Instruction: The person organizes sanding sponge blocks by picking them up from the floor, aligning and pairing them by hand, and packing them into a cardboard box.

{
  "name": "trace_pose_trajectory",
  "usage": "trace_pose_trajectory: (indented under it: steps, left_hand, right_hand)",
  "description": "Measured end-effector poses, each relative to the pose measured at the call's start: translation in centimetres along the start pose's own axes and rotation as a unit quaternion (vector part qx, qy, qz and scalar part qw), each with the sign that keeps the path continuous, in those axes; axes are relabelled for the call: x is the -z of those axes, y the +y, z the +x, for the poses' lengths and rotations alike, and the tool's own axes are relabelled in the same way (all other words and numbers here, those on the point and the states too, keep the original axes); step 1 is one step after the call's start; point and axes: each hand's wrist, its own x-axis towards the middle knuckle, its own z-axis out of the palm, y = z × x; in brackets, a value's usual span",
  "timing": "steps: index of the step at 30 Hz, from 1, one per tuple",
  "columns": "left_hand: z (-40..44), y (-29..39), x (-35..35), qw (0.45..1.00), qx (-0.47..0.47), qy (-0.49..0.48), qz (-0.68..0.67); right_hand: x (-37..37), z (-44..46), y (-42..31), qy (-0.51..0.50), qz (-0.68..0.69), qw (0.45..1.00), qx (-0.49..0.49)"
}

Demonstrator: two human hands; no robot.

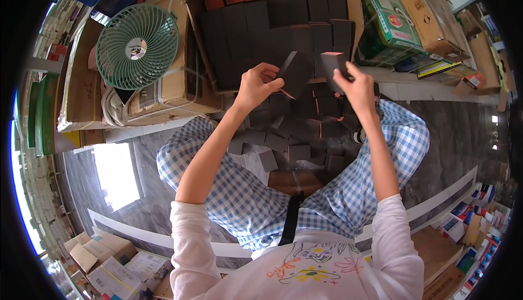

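Note:
My left hand [257, 87] is closed on a black box [296, 75], held tilted, with a thin orange edge showing at its lower side. In my right hand [357, 86], fingers and thumb grip another small black box [330, 66] whose orange end faces up. The two boxes are apart. Beyond them stands a large open carton [357, 6] packed with rows of black boxes, with orange ends along the back row. Below my hands, several loose black boxes [277, 143] lie in a heap between my legs.
A green round fan [136, 47] rests by a cardboard box [180, 90] on the left. At the right are a green printed box [393, 22] and a brown carton [430, 19]. More cartons [106, 248] stand behind me on the left. A brown seat [289, 181] shows between my legs.

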Motion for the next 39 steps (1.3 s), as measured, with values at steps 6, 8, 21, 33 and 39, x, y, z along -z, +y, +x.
trace_pose_trajectory:
  steps: [6,8,21,33,39]
  left_hand:
    - [0.4,0.2,1.0,0.998,-0.01,0.014,-0.066]
    - [0.1,1.6,1.5,0.979,-0.012,-0.015,-0.201]
    - [0.2,2.2,2.8,0.981,-0.068,0.092,0.158]
    - [0.3,2.8,4.2,0.963,-0.047,0.108,0.241]
    - [0.4,3.5,3.8,0.976,0.072,0.066,-0.197]
  right_hand:
    - [2.5,1.5,0.6,-0.024,0.585,0.727,-0.359]
    - [1.6,1.6,4.2,-0.067,0.697,0.635,-0.327]
    - [-1.1,0.1,3.6,-0.125,0.677,0.624,-0.37]
    - [-1.6,-0.2,2.4,-0.074,0.636,0.664,-0.386]
    - [-2.3,-0.3,2.8,-0.14,0.546,0.75,-0.347]
